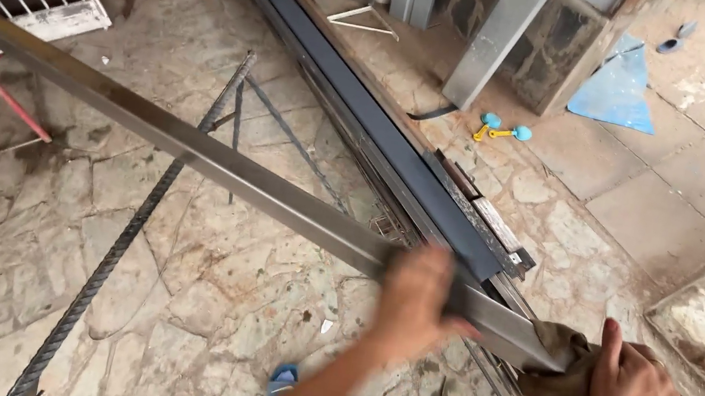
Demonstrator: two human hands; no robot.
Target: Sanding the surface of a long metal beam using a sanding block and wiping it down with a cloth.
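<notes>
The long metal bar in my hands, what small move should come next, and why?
Probably slide the left hand further up the metal bar: the right hand already grips it through a cloth, and most of its length stretches away unsupported.

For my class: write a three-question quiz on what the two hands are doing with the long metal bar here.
1. True or false: the right hand grips the bar through a brown cloth.
2. Which hand looks motion-blurred? A) left hand B) right
3. What colour are the two small clamps on the paving?

Key: 1 true; 2 A; 3 blue heads, with yellow handles.
</notes>
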